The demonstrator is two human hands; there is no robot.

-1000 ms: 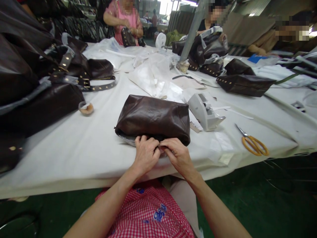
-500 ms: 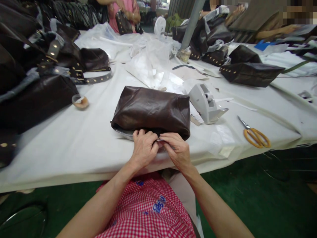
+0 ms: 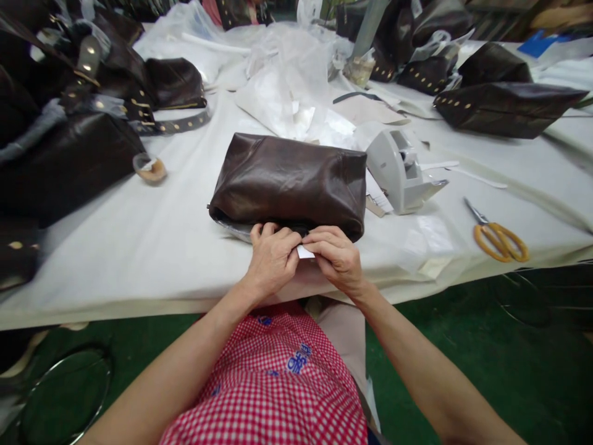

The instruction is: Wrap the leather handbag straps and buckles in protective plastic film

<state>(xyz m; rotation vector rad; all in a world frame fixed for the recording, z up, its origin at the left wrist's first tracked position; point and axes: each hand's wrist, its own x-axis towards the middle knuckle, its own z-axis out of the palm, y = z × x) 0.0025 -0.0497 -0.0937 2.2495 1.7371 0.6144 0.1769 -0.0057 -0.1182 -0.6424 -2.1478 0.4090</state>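
A dark brown leather bag (image 3: 291,179) lies on its side on the cloth-covered table, its opening towards me. At the near edge of that opening, my left hand (image 3: 274,256) is closed, fingers curled over the bag's rim. My right hand (image 3: 336,256) is closed in a pinch on a small white tag (image 3: 306,252), right beside the left fingertips. The tag lies against the bag's edge; whether it is attached there I cannot tell. The inside of the bag is mostly hidden.
A grey tape dispenser (image 3: 401,173) stands right of the bag. Scissors with orange handles (image 3: 500,241) lie farther right. A small round container (image 3: 151,169) sits at left. More dark bags (image 3: 69,167) crowd the left, another bag (image 3: 509,108) the right. Clear plastic (image 3: 291,68) lies behind.
The view has tilted down and shifted, so the table sits higher in the picture. The white tag now shows its flat face between my hands; before, only its thin edge showed.
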